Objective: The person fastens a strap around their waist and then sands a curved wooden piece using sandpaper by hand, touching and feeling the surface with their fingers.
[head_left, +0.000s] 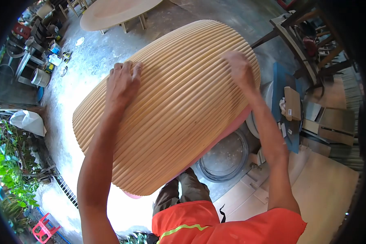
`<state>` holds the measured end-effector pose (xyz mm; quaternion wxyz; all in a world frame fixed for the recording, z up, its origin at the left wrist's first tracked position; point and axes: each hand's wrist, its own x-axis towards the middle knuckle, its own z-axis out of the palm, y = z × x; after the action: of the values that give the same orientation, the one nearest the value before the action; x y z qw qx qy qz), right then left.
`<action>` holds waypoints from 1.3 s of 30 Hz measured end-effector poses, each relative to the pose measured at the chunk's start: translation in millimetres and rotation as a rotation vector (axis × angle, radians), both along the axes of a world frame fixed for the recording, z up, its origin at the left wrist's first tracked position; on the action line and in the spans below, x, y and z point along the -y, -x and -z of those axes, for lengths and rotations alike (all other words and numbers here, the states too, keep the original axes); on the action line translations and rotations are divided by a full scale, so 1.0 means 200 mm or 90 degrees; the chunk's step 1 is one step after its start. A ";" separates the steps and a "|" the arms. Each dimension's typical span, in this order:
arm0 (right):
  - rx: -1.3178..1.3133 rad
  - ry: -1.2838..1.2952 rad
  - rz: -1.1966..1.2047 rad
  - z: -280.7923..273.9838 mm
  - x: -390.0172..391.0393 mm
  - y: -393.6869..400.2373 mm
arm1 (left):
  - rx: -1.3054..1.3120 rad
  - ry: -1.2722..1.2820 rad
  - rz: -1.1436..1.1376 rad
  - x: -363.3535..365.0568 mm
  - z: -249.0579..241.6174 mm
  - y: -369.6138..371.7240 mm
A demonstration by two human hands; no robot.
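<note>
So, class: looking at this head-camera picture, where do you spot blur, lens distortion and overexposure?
Head view: the right hand is motion-blurred on the ribbed wooden drum, while the left hand is sharp; fisheye distortion bends the scene and leaves black corners; the sunlit concrete floor is washed out to white at lower left.

There is one big ribbed wooden drum [171,110] under two hands, the left hand [123,81] and the right hand [240,69]. One round tabletop [114,12] sits far past the left hand. One coil of wire [223,156] lies below the right hand.
</note>
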<state>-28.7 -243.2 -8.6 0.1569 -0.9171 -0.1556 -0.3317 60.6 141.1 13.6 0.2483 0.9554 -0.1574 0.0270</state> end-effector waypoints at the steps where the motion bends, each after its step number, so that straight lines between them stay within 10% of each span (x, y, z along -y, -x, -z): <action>1: 0.001 0.008 0.000 -0.02 -0.07 0.03 | -0.010 0.003 -0.008 0.01 -0.01 0.00; 39: 0.006 -0.095 0.048 0.07 0.07 0.06 | -0.006 0.008 0.005 -0.01 0.01 -0.02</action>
<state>-41.1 -256.7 -22.8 0.2116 -0.9064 -0.0961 -0.3527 64.3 144.1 11.0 0.2553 0.9533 -0.1600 0.0223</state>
